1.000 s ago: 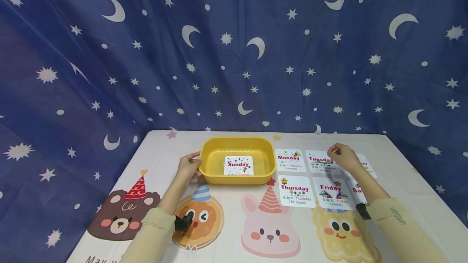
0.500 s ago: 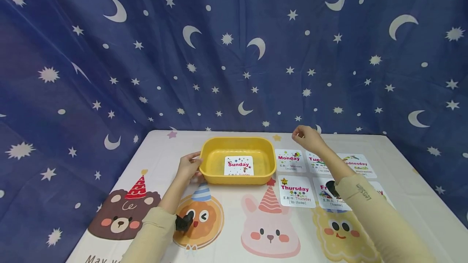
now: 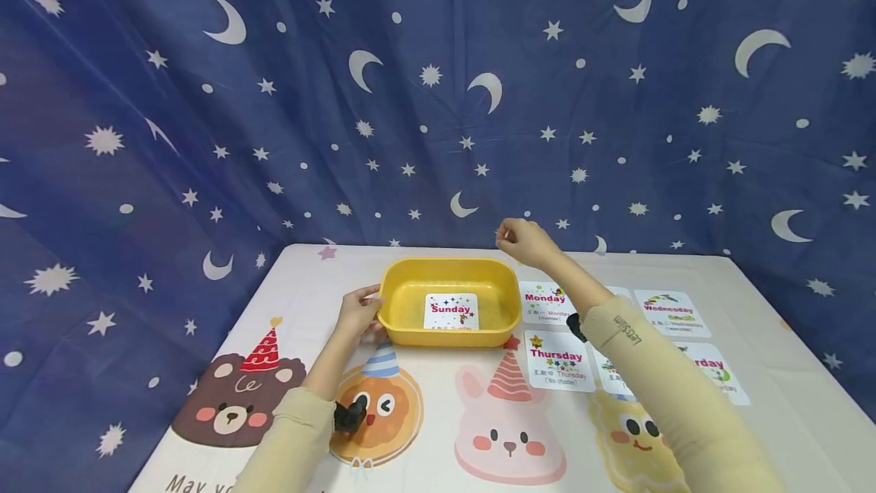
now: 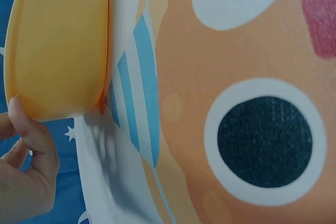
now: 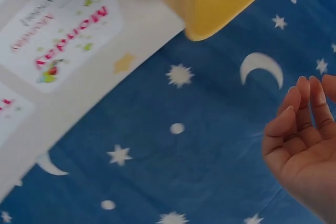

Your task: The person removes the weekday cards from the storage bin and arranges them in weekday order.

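A yellow plastic tray (image 3: 404, 337) stands on the table with a white Sunday card (image 3: 450, 312) lying inside. My left hand (image 3: 359, 312) holds the tray's left end; in the left wrist view the thumb (image 4: 23, 124) lies against the rim while the other fingers sit outside it, partly hidden. Raised behind the tray's right back corner, my right hand (image 3: 527, 242) has loosely bent fingers. Nothing shows between those fingers (image 5: 283, 121) in the right wrist view. To the right of the tray lie the Monday card (image 3: 544, 301) and the Thursday card (image 3: 557, 362).
Farther right are the Wednesday card (image 3: 669, 312) and the Saturday card (image 3: 715, 371). The right forearm partly covers other cards between them. A white tablecloth (image 3: 411, 432) printed with cartoon faces covers the table. A blue star-and-moon curtain (image 3: 411, 120) hangs behind it.
My right hand has moved left and up, from over the Tuesday card to behind the tray's right back corner. The left hand, the tray and the cards have stayed in place.
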`<move>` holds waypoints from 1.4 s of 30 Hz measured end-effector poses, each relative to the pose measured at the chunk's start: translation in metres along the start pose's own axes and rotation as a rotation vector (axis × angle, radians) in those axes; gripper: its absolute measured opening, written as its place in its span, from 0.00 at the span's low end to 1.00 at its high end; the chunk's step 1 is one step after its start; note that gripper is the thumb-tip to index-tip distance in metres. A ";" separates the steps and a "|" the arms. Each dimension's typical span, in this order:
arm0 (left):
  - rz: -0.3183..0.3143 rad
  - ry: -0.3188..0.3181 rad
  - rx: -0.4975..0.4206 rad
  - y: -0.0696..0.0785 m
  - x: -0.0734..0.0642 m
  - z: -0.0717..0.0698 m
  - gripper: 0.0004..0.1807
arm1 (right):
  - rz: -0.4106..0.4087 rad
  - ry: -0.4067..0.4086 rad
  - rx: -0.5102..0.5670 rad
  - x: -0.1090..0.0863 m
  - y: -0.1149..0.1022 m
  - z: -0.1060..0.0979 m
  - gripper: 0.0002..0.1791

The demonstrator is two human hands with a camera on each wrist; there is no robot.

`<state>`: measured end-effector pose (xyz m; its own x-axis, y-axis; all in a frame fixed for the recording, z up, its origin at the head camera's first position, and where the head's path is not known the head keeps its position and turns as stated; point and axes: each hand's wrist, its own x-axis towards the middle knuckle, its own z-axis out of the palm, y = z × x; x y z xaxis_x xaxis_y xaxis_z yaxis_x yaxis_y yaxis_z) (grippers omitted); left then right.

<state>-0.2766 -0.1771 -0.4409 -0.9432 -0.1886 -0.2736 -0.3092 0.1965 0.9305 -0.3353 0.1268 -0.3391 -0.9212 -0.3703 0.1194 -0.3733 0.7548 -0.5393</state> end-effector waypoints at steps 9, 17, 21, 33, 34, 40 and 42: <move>0.009 0.000 -0.019 -0.003 -0.001 0.003 0.22 | -0.120 -0.125 -0.042 0.029 -0.027 0.020 0.05; 0.005 0.007 -0.028 -0.002 0.000 0.004 0.22 | -0.208 -0.289 -0.010 0.053 -0.032 0.044 0.06; 0.002 0.001 -0.029 -0.002 0.001 0.006 0.22 | -0.245 -0.330 -0.071 0.062 -0.035 0.054 0.08; -0.004 0.024 -0.019 -0.001 0.002 0.003 0.22 | -0.196 -0.508 -0.091 0.076 -0.029 0.078 0.09; -0.003 0.021 -0.019 -0.001 0.002 0.003 0.22 | -0.183 -0.520 -0.108 0.077 -0.028 0.079 0.10; 0.007 0.003 -0.030 -0.002 0.002 0.002 0.22 | -0.202 -0.575 -0.186 0.098 0.003 0.110 0.08; 0.006 0.005 -0.029 -0.002 0.002 0.001 0.22 | -0.235 -0.590 -0.215 0.110 0.017 0.124 0.08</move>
<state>-0.2781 -0.1772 -0.4435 -0.9442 -0.1928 -0.2671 -0.3001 0.1694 0.9387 -0.4293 0.0321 -0.4385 -0.6211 -0.7259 -0.2954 -0.6265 0.6863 -0.3694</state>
